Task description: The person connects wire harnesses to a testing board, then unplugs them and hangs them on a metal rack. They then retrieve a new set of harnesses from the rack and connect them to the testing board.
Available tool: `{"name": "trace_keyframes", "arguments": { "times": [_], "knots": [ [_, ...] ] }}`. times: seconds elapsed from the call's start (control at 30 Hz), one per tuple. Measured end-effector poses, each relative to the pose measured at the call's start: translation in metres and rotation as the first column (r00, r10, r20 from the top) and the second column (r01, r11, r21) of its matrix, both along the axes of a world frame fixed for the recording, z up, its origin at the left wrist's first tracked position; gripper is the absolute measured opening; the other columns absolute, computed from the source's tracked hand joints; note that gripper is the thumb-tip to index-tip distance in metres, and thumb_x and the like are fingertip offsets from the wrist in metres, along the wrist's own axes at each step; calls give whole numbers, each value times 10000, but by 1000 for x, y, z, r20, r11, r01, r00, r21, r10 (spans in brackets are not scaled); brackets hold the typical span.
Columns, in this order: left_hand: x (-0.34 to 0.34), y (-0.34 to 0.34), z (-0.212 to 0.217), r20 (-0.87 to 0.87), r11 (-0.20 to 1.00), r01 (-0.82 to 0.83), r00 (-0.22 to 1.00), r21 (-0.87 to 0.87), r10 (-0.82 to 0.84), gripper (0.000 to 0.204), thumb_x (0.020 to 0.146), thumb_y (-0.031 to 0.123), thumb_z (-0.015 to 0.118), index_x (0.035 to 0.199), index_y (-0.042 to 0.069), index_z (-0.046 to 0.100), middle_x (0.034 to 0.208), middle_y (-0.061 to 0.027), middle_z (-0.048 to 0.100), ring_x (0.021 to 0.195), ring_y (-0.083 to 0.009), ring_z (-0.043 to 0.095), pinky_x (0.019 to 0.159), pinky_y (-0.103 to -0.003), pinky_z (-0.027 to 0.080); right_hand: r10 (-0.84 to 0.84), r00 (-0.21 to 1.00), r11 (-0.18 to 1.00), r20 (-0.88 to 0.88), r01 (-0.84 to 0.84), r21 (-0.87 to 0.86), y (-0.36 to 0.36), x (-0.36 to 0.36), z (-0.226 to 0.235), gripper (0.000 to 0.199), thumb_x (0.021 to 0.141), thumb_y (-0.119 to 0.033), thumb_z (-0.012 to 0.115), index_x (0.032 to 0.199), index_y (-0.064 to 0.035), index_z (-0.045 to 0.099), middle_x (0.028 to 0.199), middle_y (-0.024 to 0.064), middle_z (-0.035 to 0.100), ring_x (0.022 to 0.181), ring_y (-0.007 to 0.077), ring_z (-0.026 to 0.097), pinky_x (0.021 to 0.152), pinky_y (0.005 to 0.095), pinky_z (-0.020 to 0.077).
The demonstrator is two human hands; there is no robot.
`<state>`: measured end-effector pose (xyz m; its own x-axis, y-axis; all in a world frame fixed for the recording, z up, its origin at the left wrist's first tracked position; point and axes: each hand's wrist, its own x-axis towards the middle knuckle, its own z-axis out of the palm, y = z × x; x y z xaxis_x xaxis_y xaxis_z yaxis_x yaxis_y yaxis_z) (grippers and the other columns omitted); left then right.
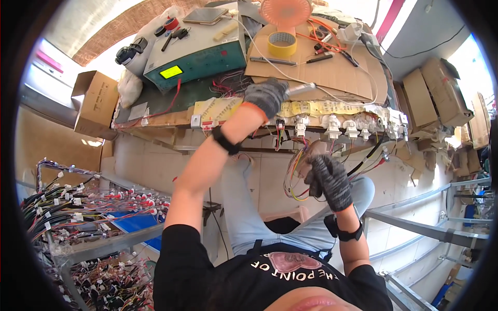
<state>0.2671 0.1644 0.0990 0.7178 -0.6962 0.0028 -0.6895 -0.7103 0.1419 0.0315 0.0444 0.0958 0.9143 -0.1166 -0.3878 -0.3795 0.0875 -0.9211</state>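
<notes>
The left hand (267,98), in a grey glove with an orange cuff, is over the front edge of the bench (171,119), its fingers pointing toward a white plug (301,89) on a white cord; it is blurred, and I cannot tell whether it grips anything. The right hand (330,180), gloved alike, is lower, in front of the bench and above the person's right leg, its fingers curled; whether they grasp the wires just beside them cannot be told. These coloured wires (292,173) hang in a loop below the bench edge, to the left of the right hand. White connectors (333,126) line that edge, more wires hanging from several of them. On the bench, a teal tester (194,62) with a lit screen stands at the left, a red lead (178,93) running down its front. Right of it lies cardboard (337,78), bearing a roll of yellow tape (281,51) and an orange cable (332,47). Bundled harnesses (78,207) fill a rack at the lower left, and a metal frame (425,228) stands at the right.
</notes>
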Motion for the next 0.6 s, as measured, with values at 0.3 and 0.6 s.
{"name": "trace_keyframes", "arguments": {
  "times": [0.3, 0.6],
  "knots": [
    [-138, 95, -10, -628, 690, -388, 769, -610, -123, 177, 817, 123, 629, 962, 24, 612, 771, -49, 618, 653, -105, 570, 567, -242, 463, -313, 849, 935, 426, 355, -20, 23, 84, -10, 148, 845, -170, 616, 815, -62, 521, 638, -9, 535, 451, 76, 454, 418, 230, 365],
    [-143, 110, -38, -809, 627, -563, 552, -539, -201, 265, 815, 118, 639, 1056, 20, 594, 861, -24, 637, 724, -56, 578, 547, -206, 474, -154, 824, 944, 545, 285, -165, 38, 117, -33, 197, 744, 24, 657, 750, -58, 478, 606, -24, 499, 547, 74, 459, 515, 223, 389]
  ]
}}
